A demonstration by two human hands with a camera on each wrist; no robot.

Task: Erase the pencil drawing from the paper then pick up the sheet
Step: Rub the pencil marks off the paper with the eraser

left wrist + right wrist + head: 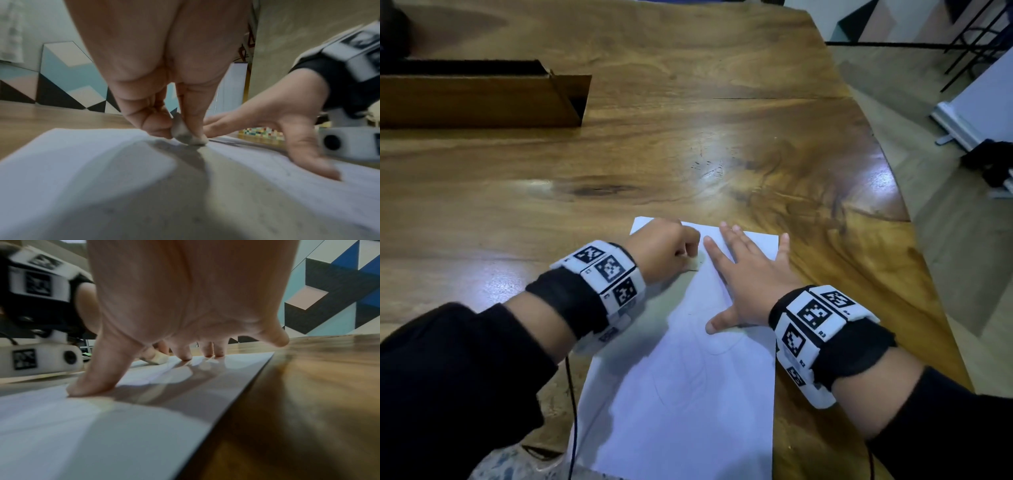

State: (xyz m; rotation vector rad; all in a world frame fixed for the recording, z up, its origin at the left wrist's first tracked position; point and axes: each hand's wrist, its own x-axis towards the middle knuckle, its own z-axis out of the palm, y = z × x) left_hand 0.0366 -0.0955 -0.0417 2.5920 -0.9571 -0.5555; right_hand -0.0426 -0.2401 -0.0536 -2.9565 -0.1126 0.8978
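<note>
Two hands on the paper (681,394): left hand (661,251) pinches an eraser (185,135); right hand (750,274) splayed flat.

Bare wooden table (688,137) lies open beyond and right of the paper (681,394); a wooden box (479,99) blocks the far left.
</note>
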